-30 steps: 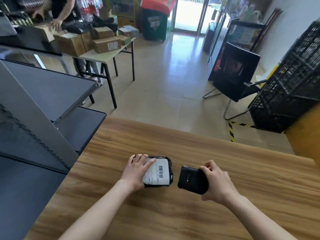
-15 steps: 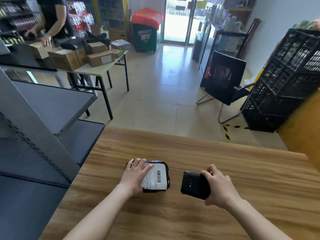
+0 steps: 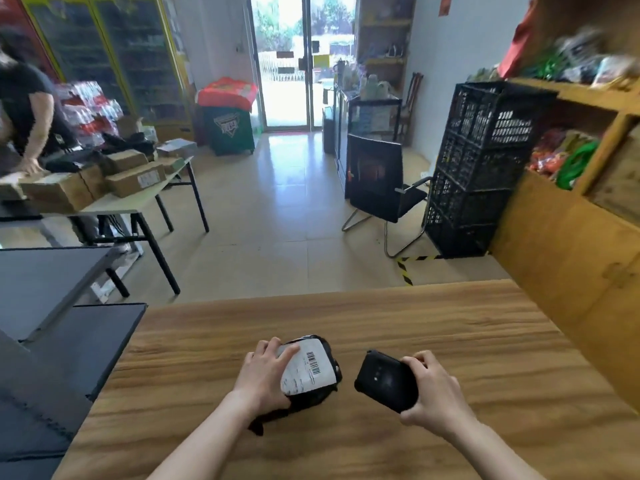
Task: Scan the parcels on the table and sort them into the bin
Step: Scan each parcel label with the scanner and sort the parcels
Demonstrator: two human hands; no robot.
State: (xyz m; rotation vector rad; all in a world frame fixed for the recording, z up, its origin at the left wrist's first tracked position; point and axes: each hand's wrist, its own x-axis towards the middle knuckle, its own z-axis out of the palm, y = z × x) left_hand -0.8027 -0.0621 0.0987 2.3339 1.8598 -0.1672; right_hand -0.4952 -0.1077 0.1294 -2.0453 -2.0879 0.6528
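A small black parcel (image 3: pixel 311 372) with a white barcode label lies on the wooden table (image 3: pixel 415 323) in front of me. My left hand (image 3: pixel 265 375) grips its left side, fingers over the label's edge. My right hand (image 3: pixel 436 393) holds a black handheld scanner (image 3: pixel 386 381) just right of the parcel, its back facing up and its end pointed toward the label. A stack of black plastic crates (image 3: pixel 481 168) stands on the floor at the right.
Dark grey metal shelving (image 3: pixel 52 323) borders the table on the left. A wooden cabinet (image 3: pixel 571 254) with goods stands at the right. A black chair (image 3: pixel 377 181) sits on the floor beyond. Another person (image 3: pixel 24 109) handles cardboard boxes (image 3: pixel 135 180) on a far table.
The view has tilted upward, showing more of the room. My left hand has tilted the parcel slightly. The scanner stays beside it in my right hand.
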